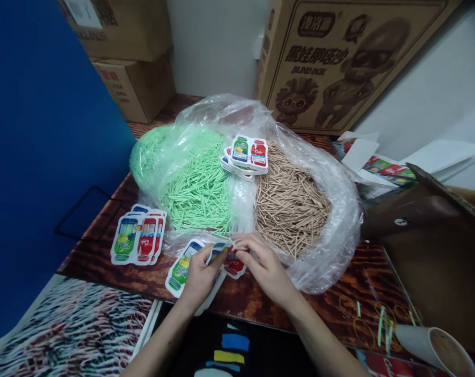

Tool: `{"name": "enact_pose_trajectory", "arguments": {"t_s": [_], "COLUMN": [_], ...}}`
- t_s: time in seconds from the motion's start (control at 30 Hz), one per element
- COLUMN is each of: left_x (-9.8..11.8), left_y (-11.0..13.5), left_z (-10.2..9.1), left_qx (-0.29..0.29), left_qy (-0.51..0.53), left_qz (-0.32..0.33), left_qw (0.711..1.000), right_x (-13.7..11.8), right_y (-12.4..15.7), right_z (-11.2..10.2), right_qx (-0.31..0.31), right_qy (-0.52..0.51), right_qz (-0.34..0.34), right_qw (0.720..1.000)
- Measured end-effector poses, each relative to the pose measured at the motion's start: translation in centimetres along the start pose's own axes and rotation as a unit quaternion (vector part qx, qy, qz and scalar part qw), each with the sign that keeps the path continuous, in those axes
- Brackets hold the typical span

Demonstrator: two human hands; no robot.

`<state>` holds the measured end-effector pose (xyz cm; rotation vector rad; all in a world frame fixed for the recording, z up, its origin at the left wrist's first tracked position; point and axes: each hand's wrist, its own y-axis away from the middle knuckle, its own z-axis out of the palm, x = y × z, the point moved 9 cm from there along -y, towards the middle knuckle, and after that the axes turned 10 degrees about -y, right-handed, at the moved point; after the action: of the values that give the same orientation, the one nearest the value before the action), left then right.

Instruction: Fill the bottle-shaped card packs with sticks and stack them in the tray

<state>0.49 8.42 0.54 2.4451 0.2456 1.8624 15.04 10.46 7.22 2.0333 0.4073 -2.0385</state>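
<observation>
Left hand has its grip closed on a small white-edged printed card with a red cola jar on it, thumb on top and fingers curled behind, so hardly any gap there. The right hand is at the red end of that same card, fingers bent and fingertips bunched close to the thumb. They're right up at the card's edge, but I honestly can't tell if they're pinching it or just touching.

The card's over the near side of the dark red-brown wood-grain table, just in front of the clear plastic bags. Another white-edged card with a green and yellow Sprite jar sits just beside the left hand, partly hidden by it.

Behind the hands there's a heap of thin pale green sticks on the left and a heap of thin brown sticks on the right. A small pile of two-jar cards rests on top between them, and an overlapping stack of similar cards lies toward the table's left edge.
</observation>
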Motion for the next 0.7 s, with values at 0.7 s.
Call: {"name": "enact_pose_trajectory", "arguments": {"t_s": [0.7], "left_x": [-3.9], "left_y": [-3.9], "left_z": [-22.8], "left_qx": [0.277], "left_qy": [-0.413], "left_qz": [0.003], "left_qw": [0.868], "right_x": [1.7], "right_y": [0.4], "right_z": [-2.3], "right_qx": [0.074], "right_qy": [-0.069], "right_qz": [0.063], "right_qw": [0.993]}}
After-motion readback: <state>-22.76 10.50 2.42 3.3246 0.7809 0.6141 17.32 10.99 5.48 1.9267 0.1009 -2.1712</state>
